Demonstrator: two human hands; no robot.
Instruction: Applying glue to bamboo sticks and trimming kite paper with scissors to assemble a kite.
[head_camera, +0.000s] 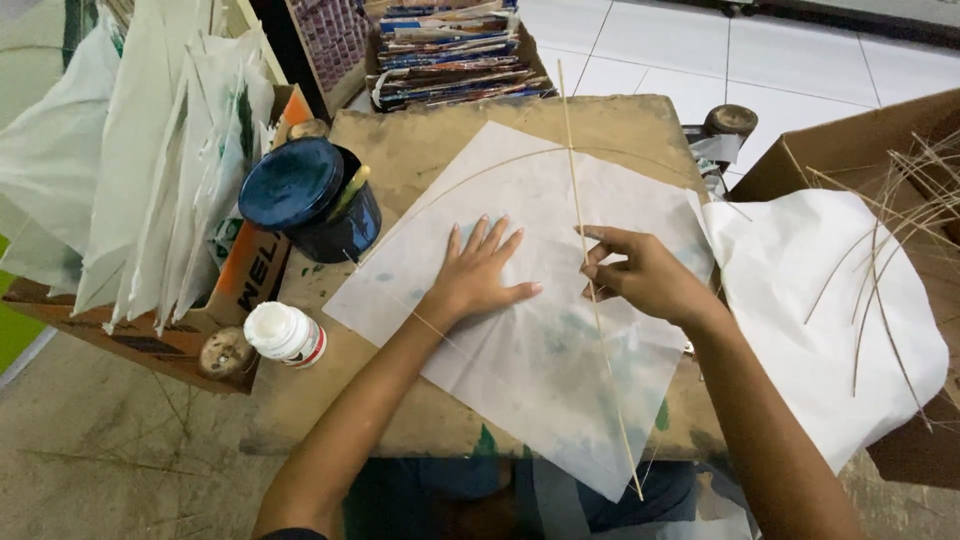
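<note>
My left hand (478, 272) lies flat on the paper (520, 330), fingers spread toward 12 o'clock, holding nothing, only pressing the sheet to the board (400, 140). My right hand (640, 280) is pinched almost shut on the spine stick (590, 270), which runs from 12 down to 6 across the paper's middle. The bowed stick (470, 180) arcs over the top (thin, easy to lose against the white). To do this well, I judge the left palm should keep the sheet taut while the pinch stays light and the stick straight. The tub (310, 200) sits at 10 o'clock of my left hand.
</note>
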